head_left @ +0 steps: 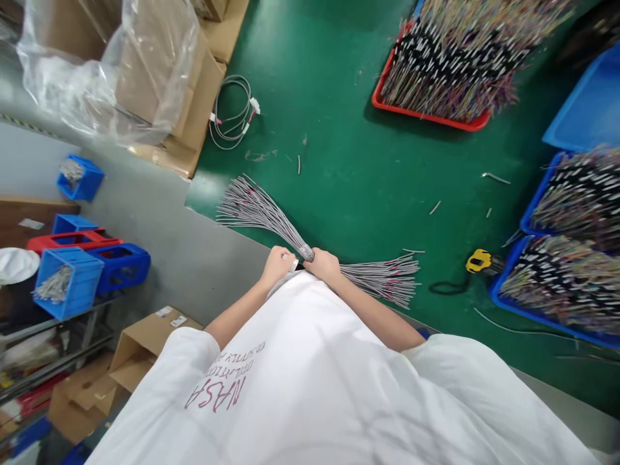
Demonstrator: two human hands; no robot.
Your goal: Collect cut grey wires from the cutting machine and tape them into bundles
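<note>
At the near edge of a green table (339,194), our right hand (323,263) is clamped on the gathered neck of a grey wire bundle (274,216), whose loose ends fan leftward. Our left hand (278,265) curls beside it at a small white piece (294,265); we cannot tell whether it grips that. Just right of our right forearm lies another grey fan (387,278). Farther off, we see a yellow tape measure (478,260), a coiled cable (233,137) and a wire-filled red tray (431,117).

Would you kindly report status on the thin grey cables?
Right hand gripping bound, thin grey cable bundle. Left hand close by, hold unclear. More grey cables beside right forearm; no obstruction seen.
</note>
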